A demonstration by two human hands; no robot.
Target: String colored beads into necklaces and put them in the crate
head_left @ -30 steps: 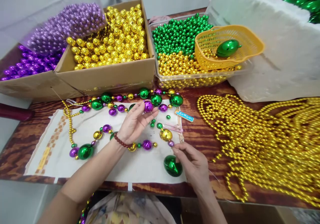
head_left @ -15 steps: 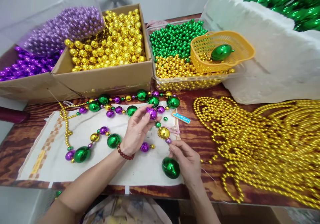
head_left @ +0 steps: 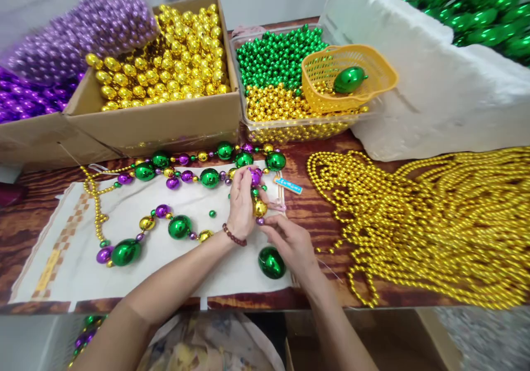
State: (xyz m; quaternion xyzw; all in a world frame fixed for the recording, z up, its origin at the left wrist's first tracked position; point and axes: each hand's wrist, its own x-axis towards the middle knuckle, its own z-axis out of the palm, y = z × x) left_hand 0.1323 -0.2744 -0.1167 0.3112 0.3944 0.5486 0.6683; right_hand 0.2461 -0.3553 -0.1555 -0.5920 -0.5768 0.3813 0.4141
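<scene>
My left hand [head_left: 240, 202], a beaded bracelet at its wrist, is closed against a short strand of beads; its fingers partly hide the shiny purple bead [head_left: 255, 178] at the top. Below that bead hang small green beads, a gold bead [head_left: 260, 208] and a small purple bead [head_left: 260, 221]. At this lower end, my right hand [head_left: 287, 244] pinches the strand with thumb and forefinger. A thin clear thread [head_left: 329, 270] trails to the right of my right hand. Just left of that hand, a large green bead [head_left: 271, 262] rests on the white cloth [head_left: 165, 280].
A strung garland [head_left: 126, 252] curves over the cloth. Behind stand a cardboard box [head_left: 165, 117] of gold beads, a clear tub [head_left: 290, 122] with a yellow basket [head_left: 389, 78] on it, and a foam box [head_left: 397, 106]. Gold bead strings [head_left: 414, 222] cover the right side.
The camera view has shifted, moving the scene left and up. My left hand has turned more upright beside the strand and moved closer to my right hand. A loose small green bead shows left of my left hand.
</scene>
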